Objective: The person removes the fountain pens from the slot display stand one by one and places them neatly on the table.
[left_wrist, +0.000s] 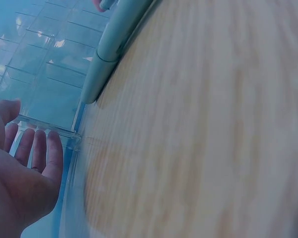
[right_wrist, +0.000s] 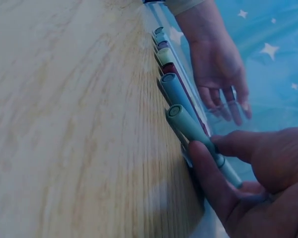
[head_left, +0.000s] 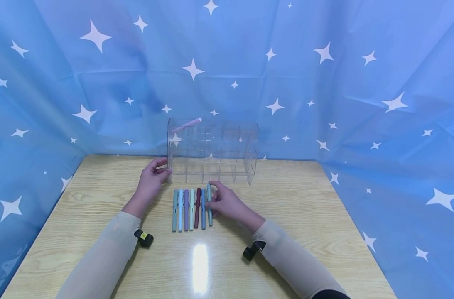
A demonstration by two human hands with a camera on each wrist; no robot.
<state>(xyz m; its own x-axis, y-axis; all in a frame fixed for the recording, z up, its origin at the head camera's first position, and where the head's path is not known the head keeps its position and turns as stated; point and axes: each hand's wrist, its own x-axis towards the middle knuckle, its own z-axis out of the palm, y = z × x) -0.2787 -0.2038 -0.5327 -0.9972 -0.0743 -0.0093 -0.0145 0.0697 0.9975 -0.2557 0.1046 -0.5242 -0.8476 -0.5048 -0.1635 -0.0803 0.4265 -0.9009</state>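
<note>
My right hand (head_left: 228,203) pinches a green pen (right_wrist: 189,126) between thumb and fingers, at the right end of a row of pens. Leftward from it lie a blue pen (head_left: 203,214), a dark red pen (head_left: 197,209), a pale green pen (head_left: 191,214), a purple pen (head_left: 186,211), a light blue pen (head_left: 180,214) and a teal pen (head_left: 175,214). Behind them stands a clear divided organizer (head_left: 212,162). Beside its left side is my left hand (head_left: 152,176), fingers loosely extended and touching its edge, with no pen held.
A pinkish-purple pen (head_left: 188,124) leans in the organizer's upper left compartment, its end sticking up. The wooden table (head_left: 305,216) meets a blue star-patterned cloth (head_left: 324,104) behind and at both sides.
</note>
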